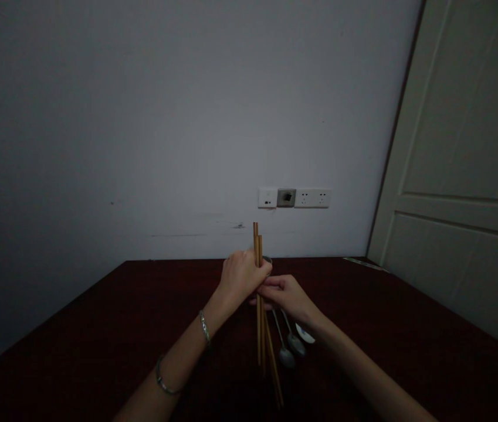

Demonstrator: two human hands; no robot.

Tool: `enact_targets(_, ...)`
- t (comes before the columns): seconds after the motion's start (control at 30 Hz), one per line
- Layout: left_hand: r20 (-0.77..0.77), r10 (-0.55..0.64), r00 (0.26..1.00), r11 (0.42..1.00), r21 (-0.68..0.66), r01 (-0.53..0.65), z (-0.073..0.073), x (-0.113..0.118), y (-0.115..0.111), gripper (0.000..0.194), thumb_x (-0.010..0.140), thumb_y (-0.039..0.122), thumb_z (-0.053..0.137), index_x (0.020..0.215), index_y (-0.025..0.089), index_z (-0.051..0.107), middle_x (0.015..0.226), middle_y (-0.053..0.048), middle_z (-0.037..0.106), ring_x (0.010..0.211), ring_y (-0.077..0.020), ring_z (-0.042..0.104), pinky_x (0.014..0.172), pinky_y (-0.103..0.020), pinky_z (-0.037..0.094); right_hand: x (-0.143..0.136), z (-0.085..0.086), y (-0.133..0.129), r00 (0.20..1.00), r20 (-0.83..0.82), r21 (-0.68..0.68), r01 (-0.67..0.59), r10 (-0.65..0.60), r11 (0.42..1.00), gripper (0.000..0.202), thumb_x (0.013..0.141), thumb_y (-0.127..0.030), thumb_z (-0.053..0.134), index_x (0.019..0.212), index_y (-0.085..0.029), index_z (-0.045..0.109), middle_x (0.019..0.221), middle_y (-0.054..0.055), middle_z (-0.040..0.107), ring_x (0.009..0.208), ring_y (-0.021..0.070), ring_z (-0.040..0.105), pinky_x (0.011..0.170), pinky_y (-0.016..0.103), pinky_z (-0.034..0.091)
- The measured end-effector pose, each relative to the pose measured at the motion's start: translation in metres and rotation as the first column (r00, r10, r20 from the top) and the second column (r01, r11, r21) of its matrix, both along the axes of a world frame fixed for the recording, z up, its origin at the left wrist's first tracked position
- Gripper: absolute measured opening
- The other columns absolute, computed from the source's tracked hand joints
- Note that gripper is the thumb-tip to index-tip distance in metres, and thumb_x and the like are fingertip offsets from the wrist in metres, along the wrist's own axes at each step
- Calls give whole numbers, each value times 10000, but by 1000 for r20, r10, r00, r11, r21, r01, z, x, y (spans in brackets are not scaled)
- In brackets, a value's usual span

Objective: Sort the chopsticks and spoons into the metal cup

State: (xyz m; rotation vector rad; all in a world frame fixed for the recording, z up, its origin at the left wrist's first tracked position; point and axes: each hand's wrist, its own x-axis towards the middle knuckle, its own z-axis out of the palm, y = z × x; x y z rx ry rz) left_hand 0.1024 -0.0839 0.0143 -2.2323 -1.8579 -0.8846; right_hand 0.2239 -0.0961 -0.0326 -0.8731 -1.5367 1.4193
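Note:
Several wooden chopsticks [259,334] stand in a loose bundle in front of me, their upper ends above my hands and their lower ends spread apart. My left hand [240,274] is closed around their upper part, with the thumb across them. Just below and to the right, my right hand [289,298] pinches the same bundle with its fingers. Beyond the right wrist lie two metal spoons [287,357] and a white spoon-like piece [305,334], partly hidden by the hand and forearm. A round rim [267,259] shows behind my left thumb; the rest of it is hidden.
The dark red table [143,328] reaches back to a pale wall [187,117]. Sockets and a switch [295,198] sit on the wall above the table. A thin flat strip [365,264] lies at the back right corner, beside a panelled door [464,176].

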Motion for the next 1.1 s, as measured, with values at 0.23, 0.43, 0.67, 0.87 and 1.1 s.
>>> enact_targets(0.23,18,-18,1000,1000,-8,18,-2,0,-1,332,784,390,437,797,134,648,695,-80,631,675,-186,586,623,-281,397,1,3,0,999,47,14,0,-1,1000,407,608,-479,693,799,-121,680,790,76,688,690,194,667,673,345,525)
enact_targets(0.43,189,-166,968,986,10,167,10,-18,0,389,754,507,498,745,144,636,709,-73,659,680,-176,600,644,-274,432,8,4,4,1000,5,23,-20,20,1000,445,617,-483,692,845,-102,656,904,125,687,771,205,666,702,329,523)
enact_targets(0.67,731,-389,561,806,-24,591,11,-32,16,311,737,347,591,932,107,626,866,-92,689,796,-164,637,689,-258,493,12,5,4,998,22,36,-64,63,997,498,628,-488,686,949,-111,639,945,145,682,807,224,665,741,363,514)
enact_targets(0.87,763,-393,514,756,-51,653,6,-21,13,228,744,289,593,854,95,638,887,-108,689,803,-165,640,722,-265,499,15,3,2,996,33,15,-87,86,996,494,623,-484,689,936,-104,647,917,143,687,787,222,668,746,366,508)
enact_targets(1.1,808,-375,454,746,-27,665,3,-15,8,210,707,276,635,791,84,623,811,-110,694,756,-173,650,696,-267,496,18,-4,5,993,48,17,-111,110,994,446,652,-446,682,936,-105,649,913,140,689,788,218,668,727,356,514)
